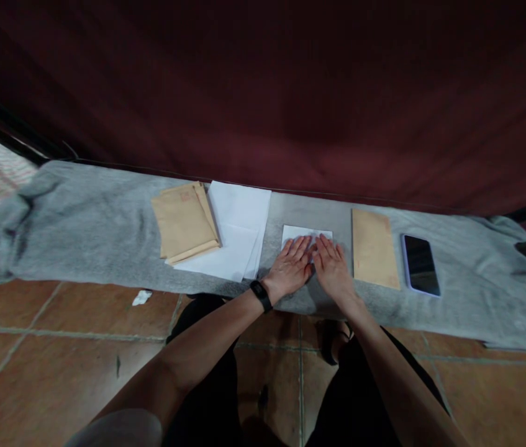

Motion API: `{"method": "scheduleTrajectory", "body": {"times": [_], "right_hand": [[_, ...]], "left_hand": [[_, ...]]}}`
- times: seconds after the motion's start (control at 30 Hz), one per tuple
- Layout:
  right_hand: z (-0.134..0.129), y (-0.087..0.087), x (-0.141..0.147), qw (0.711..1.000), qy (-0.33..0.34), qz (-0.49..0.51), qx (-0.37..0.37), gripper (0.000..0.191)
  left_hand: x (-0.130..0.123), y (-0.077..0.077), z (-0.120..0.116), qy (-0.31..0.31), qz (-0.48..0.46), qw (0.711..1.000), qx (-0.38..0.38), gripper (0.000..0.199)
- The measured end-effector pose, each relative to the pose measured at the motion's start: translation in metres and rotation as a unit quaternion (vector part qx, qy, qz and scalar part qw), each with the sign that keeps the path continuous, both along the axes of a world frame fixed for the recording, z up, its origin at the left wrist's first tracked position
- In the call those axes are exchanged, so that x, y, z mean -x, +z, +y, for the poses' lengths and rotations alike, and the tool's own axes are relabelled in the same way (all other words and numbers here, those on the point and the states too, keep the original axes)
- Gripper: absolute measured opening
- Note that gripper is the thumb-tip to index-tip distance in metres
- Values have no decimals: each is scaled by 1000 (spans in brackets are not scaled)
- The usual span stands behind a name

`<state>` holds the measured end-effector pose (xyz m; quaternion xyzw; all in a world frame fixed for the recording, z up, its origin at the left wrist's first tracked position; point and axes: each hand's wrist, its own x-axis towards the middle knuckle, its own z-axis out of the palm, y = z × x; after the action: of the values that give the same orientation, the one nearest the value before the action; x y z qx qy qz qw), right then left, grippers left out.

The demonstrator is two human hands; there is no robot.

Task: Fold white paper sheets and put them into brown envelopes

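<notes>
A folded white sheet of paper [307,231] lies on the grey cloth in front of me, its lower part covered by my hands. My left hand [289,266], with a black band on the wrist, rests flat on it with fingers stretched out. Beside it, my right hand [332,268] also presses flat on the paper, fingers extended. The two hands nearly touch at the thumbs. Just right of my right hand lies a single brown envelope [374,248]. To the left are loose white sheets [239,214], partly under a stack of brown envelopes [185,220].
A grey cloth [90,230] covers the long narrow bench. A phone [421,265] in a lilac case lies at the right. Behind the bench hangs a dark red curtain [290,93]. A crumpled white scrap [141,297] is on the tiled floor [81,360].
</notes>
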<state>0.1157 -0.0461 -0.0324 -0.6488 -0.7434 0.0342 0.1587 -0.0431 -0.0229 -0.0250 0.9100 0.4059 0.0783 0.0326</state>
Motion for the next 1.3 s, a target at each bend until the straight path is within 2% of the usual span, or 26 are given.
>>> {"method": "scheduleTrajectory", "body": {"times": [0.2, 0.6, 1.03, 1.3], "right_hand": [[0, -6, 8, 1000, 3, -28, 13, 59], [-2, -15, 2, 998, -11, -55, -33, 56], [-3, -17, -1, 997, -45, -43, -49, 58], [-6, -16, -4, 996, -60, -46, -45, 59]], "left_hand": [[-2, 1, 0, -1, 15, 1000, -7, 58], [-1, 2, 5, 9, -6, 1000, 8, 58], [13, -6, 25, 109, -22, 994, 6, 62], [15, -3, 29, 147, -37, 988, -4, 61]]}}
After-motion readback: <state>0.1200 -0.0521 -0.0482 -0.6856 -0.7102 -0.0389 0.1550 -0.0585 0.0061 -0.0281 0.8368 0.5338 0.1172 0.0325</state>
